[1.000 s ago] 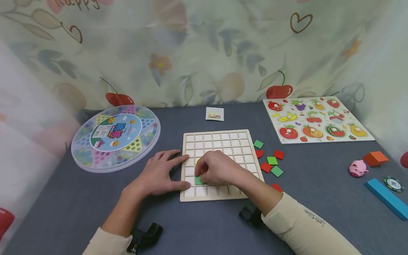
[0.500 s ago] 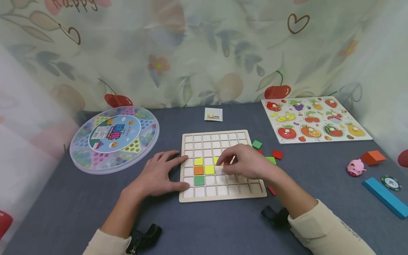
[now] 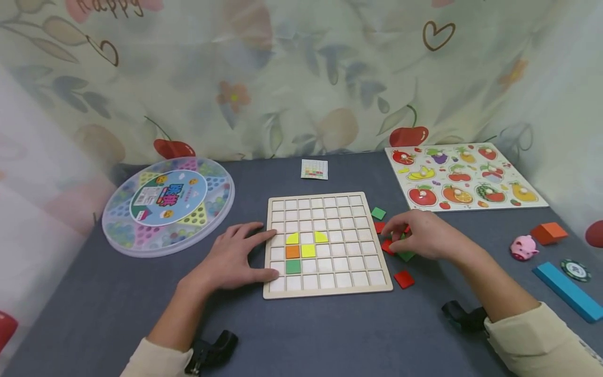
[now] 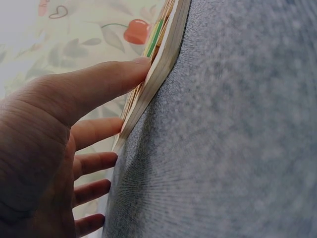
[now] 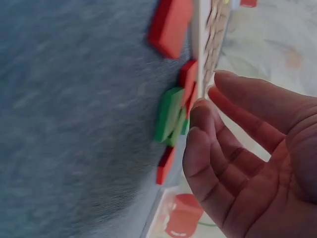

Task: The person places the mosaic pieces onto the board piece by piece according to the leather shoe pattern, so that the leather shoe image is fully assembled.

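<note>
The wooden grid board (image 3: pixel 330 292) lies flat on the table. In it sit a green square (image 3: pixel 293 266), an orange square (image 3: pixel 292 252), a yellow square (image 3: pixel 308 251) and two yellow rounded-corner tiles (image 3: pixel 321 237). My left hand (image 3: pixel 231 256) rests at the board's left edge, thumb and index fingertip on its rim, as the left wrist view (image 4: pixel 106 87) also shows. Beside the board's right edge, my right hand (image 3: pixel 419 235) hovers over loose red and green tiles, fingers bent loosely, a gap between thumb and fingers and nothing in it. It partly hides those tiles, including a green tile (image 5: pixel 168 115).
A red tile (image 3: pixel 404 279) lies nearer me. Behind the board is a small pattern card (image 3: pixel 314 169). A round game box (image 3: pixel 216 209) stands left, a fruit puzzle board (image 3: pixel 400 178) back right. Far right are a pig figure (image 3: pixel 524 247), orange block (image 3: pixel 548 233), chip (image 3: pixel 575 270) and blue bar (image 3: pixel 567 290).
My right hand has left the green square in the grid and moved right, across the board, to the loose tiles. The left hand stays at the board's edge.
</note>
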A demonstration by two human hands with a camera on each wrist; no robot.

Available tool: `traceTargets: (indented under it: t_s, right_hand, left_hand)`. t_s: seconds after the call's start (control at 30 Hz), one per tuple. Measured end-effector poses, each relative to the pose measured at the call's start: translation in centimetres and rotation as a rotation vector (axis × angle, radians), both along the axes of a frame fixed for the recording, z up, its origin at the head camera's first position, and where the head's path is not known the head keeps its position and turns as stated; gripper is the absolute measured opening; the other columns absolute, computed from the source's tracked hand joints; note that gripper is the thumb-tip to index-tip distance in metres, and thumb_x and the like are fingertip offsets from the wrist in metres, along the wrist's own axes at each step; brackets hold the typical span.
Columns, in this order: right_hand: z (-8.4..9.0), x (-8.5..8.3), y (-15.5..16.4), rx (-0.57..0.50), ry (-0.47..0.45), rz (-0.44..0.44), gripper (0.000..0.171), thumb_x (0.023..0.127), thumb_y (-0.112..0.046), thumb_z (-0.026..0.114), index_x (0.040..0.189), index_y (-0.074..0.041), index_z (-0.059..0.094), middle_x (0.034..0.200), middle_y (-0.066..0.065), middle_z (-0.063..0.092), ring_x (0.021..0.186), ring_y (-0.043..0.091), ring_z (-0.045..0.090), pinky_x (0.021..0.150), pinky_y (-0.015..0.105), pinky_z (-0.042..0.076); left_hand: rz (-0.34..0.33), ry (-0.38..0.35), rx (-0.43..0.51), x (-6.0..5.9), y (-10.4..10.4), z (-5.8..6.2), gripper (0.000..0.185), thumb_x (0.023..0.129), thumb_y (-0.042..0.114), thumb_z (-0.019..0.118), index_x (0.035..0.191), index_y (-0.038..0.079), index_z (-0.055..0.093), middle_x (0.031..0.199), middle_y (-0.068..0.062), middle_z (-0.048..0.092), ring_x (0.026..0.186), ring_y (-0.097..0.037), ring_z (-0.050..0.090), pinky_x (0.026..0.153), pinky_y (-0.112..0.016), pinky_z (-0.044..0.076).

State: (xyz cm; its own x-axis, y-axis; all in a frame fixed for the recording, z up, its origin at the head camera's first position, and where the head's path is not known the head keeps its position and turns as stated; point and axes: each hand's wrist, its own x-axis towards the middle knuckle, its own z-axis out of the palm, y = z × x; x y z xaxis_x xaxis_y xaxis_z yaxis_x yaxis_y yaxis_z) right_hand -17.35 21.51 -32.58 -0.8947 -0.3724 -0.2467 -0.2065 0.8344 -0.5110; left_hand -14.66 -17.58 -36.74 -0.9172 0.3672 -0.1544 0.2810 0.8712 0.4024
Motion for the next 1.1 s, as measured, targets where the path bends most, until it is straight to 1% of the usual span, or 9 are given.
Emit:
traceTargets:
  t_s: [0.17, 0.3, 0.4, 0.47, 0.6, 0.73, 0.83, 0.97, 1.1]
  right_hand:
    - [-0.9, 0.0, 0.3, 0.021, 0.041, 0.045, 0.031, 0.088, -0.018, 0.082, 0.115, -0.004, 0.074, 0.086, 0.002, 0.064, 0.078, 0.016, 0.055, 0.067, 0.032, 0.046]
    - [-1.2, 0.0, 0.0, 0.032, 0.078, 0.062, 0.026, 0.087, -0.017, 0.082, 0.108, -0.005, 0.073, 0.086, 0.002, 0.063, 0.079, 0.016, 0.055, 0.069, 0.032, 0.046]
    - [-1.3, 0.0, -0.2, 0.036, 0.083, 0.055, 0.019, 0.087, -0.016, 0.082, 0.099, -0.010, 0.069, 0.090, 0.003, 0.063, 0.080, 0.017, 0.055, 0.069, 0.032, 0.046]
    - [-1.3, 0.1, -0.3, 0.032, 0.077, 0.045, 0.018, 0.087, -0.017, 0.082, 0.095, -0.012, 0.066, 0.091, 0.003, 0.063, 0.079, 0.017, 0.055, 0.068, 0.032, 0.046]
    - [-1.1, 0.1, -0.2, -0.012, 0.067, 0.020, 0.017, 0.087, -0.013, 0.082, 0.092, -0.012, 0.066, 0.086, 0.002, 0.064, 0.075, 0.016, 0.056, 0.067, 0.032, 0.048]
    - [-0.7, 0.2, -0.2, -0.064, 0.084, 0.002, 0.013, 0.087, -0.013, 0.081, 0.093, -0.010, 0.070, 0.083, 0.001, 0.066, 0.075, 0.017, 0.058, 0.067, 0.033, 0.050]
    - [-0.3, 0.1, -0.5, -0.094, 0.087, -0.010, 0.012, 0.088, -0.017, 0.082, 0.097, -0.011, 0.075, 0.086, 0.000, 0.068, 0.077, 0.017, 0.059, 0.068, 0.032, 0.051]
    - [0.5, 0.0, -1.6, -0.144, 0.035, 0.004, 0.019, 0.091, -0.017, 0.079, 0.107, -0.009, 0.078, 0.088, 0.002, 0.071, 0.072, 0.017, 0.061, 0.066, 0.032, 0.053]
    - [1.0, -0.1, -3.2, -0.164, -0.012, 0.043, 0.022, 0.092, -0.012, 0.075, 0.113, -0.005, 0.077, 0.081, 0.004, 0.068, 0.065, 0.017, 0.060, 0.064, 0.031, 0.052]
  left_hand:
    - [0.002, -0.003, 0.007, 0.1, -0.1, -0.1, 0.086, 0.083, 0.065, 0.074, 0.157, 0.031, 0.046, 0.166, -0.009, 0.034, 0.150, -0.040, 0.026, 0.117, -0.070, 0.025]
    - [0.004, -0.003, 0.009, 0.2, -0.1, -0.2, 0.086, 0.083, 0.065, 0.074, 0.157, 0.031, 0.046, 0.166, -0.009, 0.034, 0.150, -0.041, 0.026, 0.117, -0.071, 0.025]
    - [0.009, -0.004, 0.004, 0.2, -0.1, -0.2, 0.086, 0.083, 0.066, 0.073, 0.157, 0.032, 0.046, 0.166, -0.009, 0.034, 0.150, -0.041, 0.026, 0.117, -0.071, 0.025]
    - [0.011, -0.006, -0.002, 0.1, -0.1, -0.2, 0.086, 0.083, 0.066, 0.073, 0.157, 0.032, 0.045, 0.166, -0.009, 0.033, 0.151, -0.041, 0.026, 0.117, -0.071, 0.025]
    - [0.010, -0.008, -0.011, 0.0, -0.1, -0.3, 0.087, 0.083, 0.067, 0.073, 0.158, 0.033, 0.045, 0.167, -0.009, 0.033, 0.151, -0.041, 0.026, 0.117, -0.070, 0.025]
    - [0.009, -0.010, -0.010, 0.0, 0.0, -0.3, 0.087, 0.083, 0.067, 0.073, 0.157, 0.033, 0.045, 0.167, -0.009, 0.033, 0.151, -0.041, 0.026, 0.117, -0.070, 0.025]
    - [0.004, -0.007, -0.007, 0.0, 0.0, -0.2, 0.086, 0.083, 0.067, 0.073, 0.157, 0.033, 0.045, 0.167, -0.009, 0.033, 0.151, -0.041, 0.026, 0.117, -0.070, 0.025]
    - [0.004, -0.003, -0.005, -0.1, 0.0, -0.1, 0.086, 0.083, 0.066, 0.073, 0.157, 0.033, 0.045, 0.167, -0.009, 0.033, 0.151, -0.040, 0.026, 0.117, -0.070, 0.024]
    - [0.002, -0.006, -0.009, -0.1, 0.0, 0.0, 0.086, 0.083, 0.066, 0.073, 0.157, 0.033, 0.045, 0.167, -0.009, 0.033, 0.151, -0.040, 0.026, 0.117, -0.070, 0.025]
